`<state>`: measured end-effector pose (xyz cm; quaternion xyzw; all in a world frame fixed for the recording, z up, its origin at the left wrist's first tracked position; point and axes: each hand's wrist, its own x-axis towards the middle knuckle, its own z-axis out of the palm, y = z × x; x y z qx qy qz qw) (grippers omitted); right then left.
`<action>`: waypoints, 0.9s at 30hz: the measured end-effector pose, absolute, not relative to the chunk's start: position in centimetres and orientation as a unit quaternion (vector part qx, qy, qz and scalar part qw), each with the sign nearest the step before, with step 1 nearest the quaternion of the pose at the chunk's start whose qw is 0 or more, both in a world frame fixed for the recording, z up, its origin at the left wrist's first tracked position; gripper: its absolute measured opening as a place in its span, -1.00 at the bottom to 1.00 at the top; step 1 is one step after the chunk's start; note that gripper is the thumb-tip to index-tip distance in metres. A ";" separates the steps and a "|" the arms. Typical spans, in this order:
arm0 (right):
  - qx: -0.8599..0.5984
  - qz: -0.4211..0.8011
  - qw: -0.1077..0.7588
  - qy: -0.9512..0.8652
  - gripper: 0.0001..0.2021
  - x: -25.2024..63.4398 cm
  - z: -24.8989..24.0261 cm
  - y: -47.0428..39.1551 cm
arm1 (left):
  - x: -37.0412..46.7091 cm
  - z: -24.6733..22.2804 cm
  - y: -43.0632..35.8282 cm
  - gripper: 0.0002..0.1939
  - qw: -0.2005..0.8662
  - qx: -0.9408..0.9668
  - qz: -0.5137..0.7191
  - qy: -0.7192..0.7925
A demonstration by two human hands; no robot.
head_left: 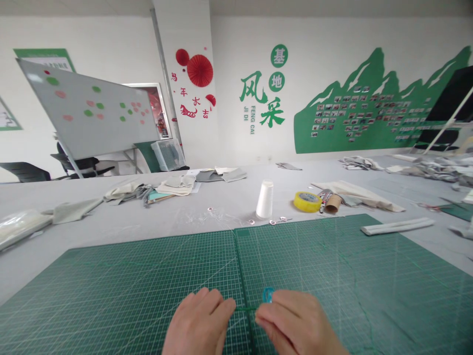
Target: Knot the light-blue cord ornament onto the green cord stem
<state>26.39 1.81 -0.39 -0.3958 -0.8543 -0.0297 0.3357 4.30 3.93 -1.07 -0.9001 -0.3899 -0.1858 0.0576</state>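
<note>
A short length of green thread (246, 309) is stretched between my two hands, low over the seam of two green cutting mats (162, 266). My left hand (201, 320) is closed, with thumb and finger pinching the thread's left end. On the other side, my right hand (297, 320) pinches the thread too. A small translucent blue piece (268, 295) shows just above the right fingers; they partly hide it, so I cannot tell what it is or whether it is held. Loose green thread (356, 286) trails across the right mat.
Beyond the mats stand a white thread cone (265, 199), a yellow tape roll (307, 201) and a cardboard tube (333, 203). A rolled fabric strip (397, 226) lies over the right mat's edge. Fabric scraps (177, 184) lie along the table's far side, with more fabric (424, 170) at right.
</note>
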 end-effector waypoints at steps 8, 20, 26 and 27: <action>-0.354 -0.112 0.334 -0.866 -0.59 25.3 -0.9 1.7 | 3.9 -1.5 4.0 -0.67 0.074 -0.884 -0.227 -0.401; -0.357 -0.070 0.401 -0.841 -0.55 24.8 -2.3 2.1 | 3.8 -1.1 3.8 -0.80 -0.058 -0.844 -0.321 -0.425; -0.388 0.119 0.416 -0.814 -0.74 24.9 -3.0 2.3 | 4.0 -1.1 4.0 -0.84 -0.131 -0.833 -0.333 -0.423; -0.403 0.162 0.413 -0.801 -0.76 24.9 -3.2 2.3 | 4.0 -1.0 4.1 -0.84 -0.144 -0.834 -0.334 -0.415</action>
